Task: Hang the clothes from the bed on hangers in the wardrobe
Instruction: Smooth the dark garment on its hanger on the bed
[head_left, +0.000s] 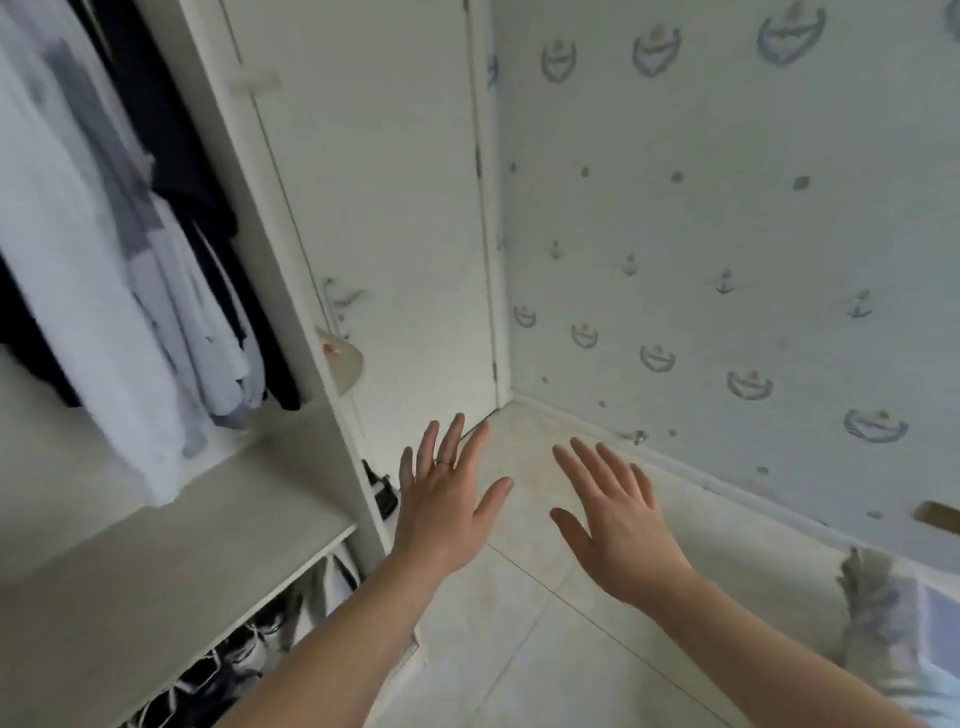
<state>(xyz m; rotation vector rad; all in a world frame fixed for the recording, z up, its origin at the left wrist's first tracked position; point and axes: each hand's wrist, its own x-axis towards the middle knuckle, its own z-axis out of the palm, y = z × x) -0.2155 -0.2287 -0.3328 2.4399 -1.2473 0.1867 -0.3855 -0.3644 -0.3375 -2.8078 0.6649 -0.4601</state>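
Nearest, at the lower right edge, a grey and pale striped cloth (878, 618) is lying bunched; whether it is sitting on the bed cannot be told. At the lower left, dark items (228, 670) are sitting in fabric pockets under the wardrobe shelf (156, 545).

Above the tiled floor (519, 654) both arms are stretching forward. The left grip (447, 509) is hovering fully open, fingers straight and spread, a ring (444, 461) showing on one finger; it is holding and touching nothing. The right grip (618, 530) is hovering just beside it, equally open and splayed, palm down, with nothing in it.

Farther left, inside the wardrobe (244, 171), white, pale blue and dark clothes (104, 260) are hanging close together above the shelf. Beyond, a white door (389, 208) is standing shut, meeting a wall (727, 234) papered with small anchors and crests.
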